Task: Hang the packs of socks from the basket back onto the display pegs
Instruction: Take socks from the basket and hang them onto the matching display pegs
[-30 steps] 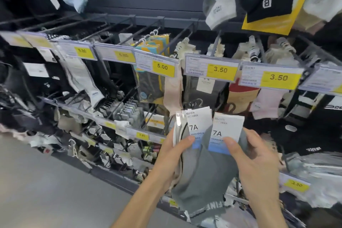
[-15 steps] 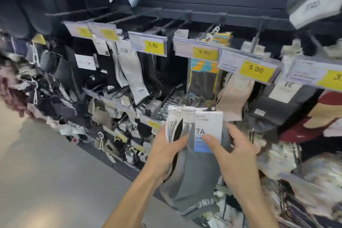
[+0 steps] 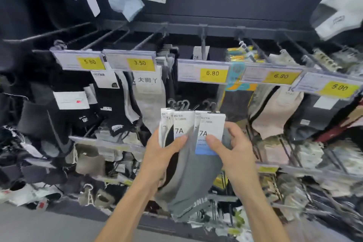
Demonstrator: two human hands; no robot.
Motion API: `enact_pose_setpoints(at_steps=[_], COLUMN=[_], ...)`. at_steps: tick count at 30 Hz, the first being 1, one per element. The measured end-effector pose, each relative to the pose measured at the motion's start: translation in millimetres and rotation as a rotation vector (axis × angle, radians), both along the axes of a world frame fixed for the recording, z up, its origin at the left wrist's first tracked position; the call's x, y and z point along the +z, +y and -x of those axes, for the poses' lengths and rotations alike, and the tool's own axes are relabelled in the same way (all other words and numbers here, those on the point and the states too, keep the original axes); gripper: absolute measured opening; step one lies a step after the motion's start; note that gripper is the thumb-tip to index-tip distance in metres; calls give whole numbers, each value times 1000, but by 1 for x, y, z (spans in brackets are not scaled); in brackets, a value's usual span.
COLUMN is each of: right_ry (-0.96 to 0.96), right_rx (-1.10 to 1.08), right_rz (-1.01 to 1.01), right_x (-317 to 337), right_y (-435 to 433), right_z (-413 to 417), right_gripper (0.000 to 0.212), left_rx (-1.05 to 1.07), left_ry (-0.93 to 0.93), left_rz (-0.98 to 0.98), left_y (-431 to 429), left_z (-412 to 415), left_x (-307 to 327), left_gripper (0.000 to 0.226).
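Black socks hang left of the central 6.80 price tag, with a light grey pair between them and the tag. Straight below that tag I hold the packs of socks, a fanned bundle with white 7A cards. Their dark hooks poke up toward the tag's lower edge, on no peg. My left hand grips the bundle's left side, thumb pressed across a card and fingers wrapped behind. My right hand, below and slightly right of the tag, pinches the frontmost card, thumb on its blue band. The fan holds perhaps five packs; I cannot count them surely. Right of the tag hang pale pink socks, and further right a 5.00 tag.
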State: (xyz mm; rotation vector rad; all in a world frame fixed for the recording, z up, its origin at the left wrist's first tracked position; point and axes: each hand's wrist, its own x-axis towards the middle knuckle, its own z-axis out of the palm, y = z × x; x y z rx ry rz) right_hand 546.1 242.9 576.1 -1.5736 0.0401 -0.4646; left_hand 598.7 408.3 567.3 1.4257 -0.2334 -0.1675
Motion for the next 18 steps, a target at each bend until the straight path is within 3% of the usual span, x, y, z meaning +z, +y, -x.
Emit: enact_pose_setpoints(at_steps=[10,14,18], right_ry=[76,76,123], right_rx=[-247,-262,-239], right_rz=[-28,46,97], right_x=[0,13,19], right_y=[-22,-32,-39], right_z=[-54,-95,-137], right_gripper=[21,27,42], left_rx=[-35,-116,-145], left_ry=[156,190,239], left_rz=[-3,20,32], left_y=[17,16,11], left_z=[-27,-37,-46], left_x=[-5,-1,2], left_gripper=[27,49,55])
